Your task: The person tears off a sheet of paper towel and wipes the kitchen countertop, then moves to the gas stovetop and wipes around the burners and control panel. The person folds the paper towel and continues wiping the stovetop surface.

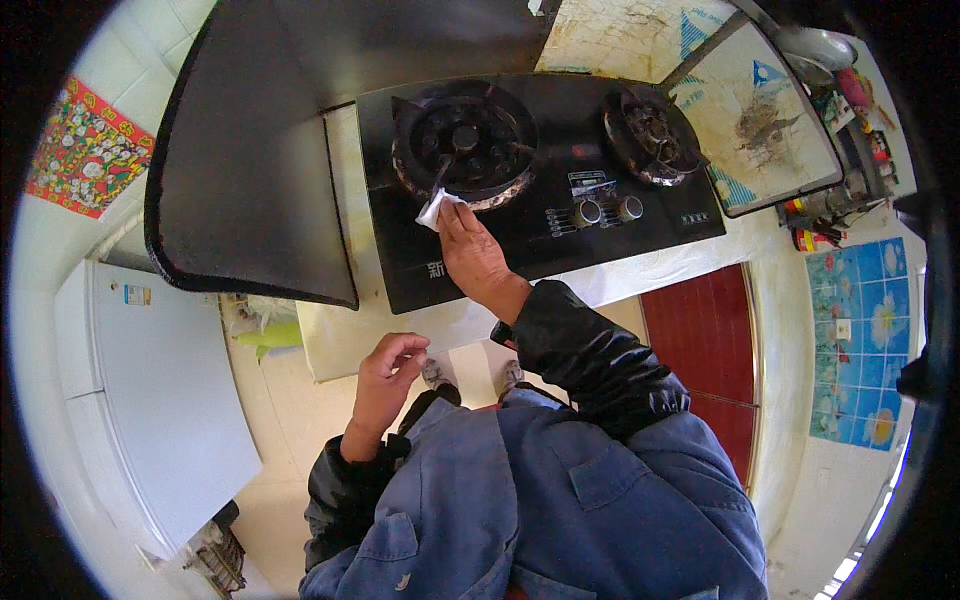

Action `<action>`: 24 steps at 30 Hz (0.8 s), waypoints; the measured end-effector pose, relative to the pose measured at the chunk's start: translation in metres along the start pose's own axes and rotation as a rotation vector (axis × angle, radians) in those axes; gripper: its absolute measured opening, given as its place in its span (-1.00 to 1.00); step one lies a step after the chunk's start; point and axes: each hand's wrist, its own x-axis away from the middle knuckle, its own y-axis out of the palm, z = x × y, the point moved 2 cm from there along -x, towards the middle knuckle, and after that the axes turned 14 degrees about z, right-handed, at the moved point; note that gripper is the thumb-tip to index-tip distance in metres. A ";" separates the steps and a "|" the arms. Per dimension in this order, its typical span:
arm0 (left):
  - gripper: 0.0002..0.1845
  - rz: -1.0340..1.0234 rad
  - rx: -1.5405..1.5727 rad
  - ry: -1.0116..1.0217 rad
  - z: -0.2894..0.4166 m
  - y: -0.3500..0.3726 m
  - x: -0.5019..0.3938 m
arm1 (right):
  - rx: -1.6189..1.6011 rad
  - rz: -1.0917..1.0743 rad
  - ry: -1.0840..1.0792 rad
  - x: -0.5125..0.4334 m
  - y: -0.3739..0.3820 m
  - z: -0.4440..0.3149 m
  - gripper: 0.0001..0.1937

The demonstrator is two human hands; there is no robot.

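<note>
My right hand [478, 253] reaches over the front left of a black two-burner gas cooktop [420, 240] and pinches a folded white wipe or tissue [431, 211]. The wipe is at the front edge of the large left burner [465, 137], by one of its pan-support prongs; its exact contact is hidden. My left hand [386, 386] hangs in front of the counter with loosely curled fingers, holding nothing. The smaller right burner [656, 135] looks rusty and stained. Two control knobs [588, 213] sit to the right of my right hand.
A dark splash guard [247, 180] stands left of and behind the cooktop; a stained panel [780, 120] stands at its right. Below are the pale counter edge [600, 285] and a dark red cabinet door [701, 337]. A white refrigerator [161, 397] is at left.
</note>
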 end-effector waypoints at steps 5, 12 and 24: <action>-0.81 -0.035 0.044 -0.003 -0.002 -0.008 -0.010 | 0.000 -0.053 0.041 0.004 0.006 0.002 -0.50; -0.81 -0.044 0.050 -0.048 -0.011 -0.029 -0.016 | 0.171 -0.154 0.146 0.041 -0.023 0.041 -0.49; -0.81 -0.105 0.046 -0.035 -0.022 -0.035 -0.026 | -0.198 -0.141 0.010 0.038 -0.036 -0.053 -0.50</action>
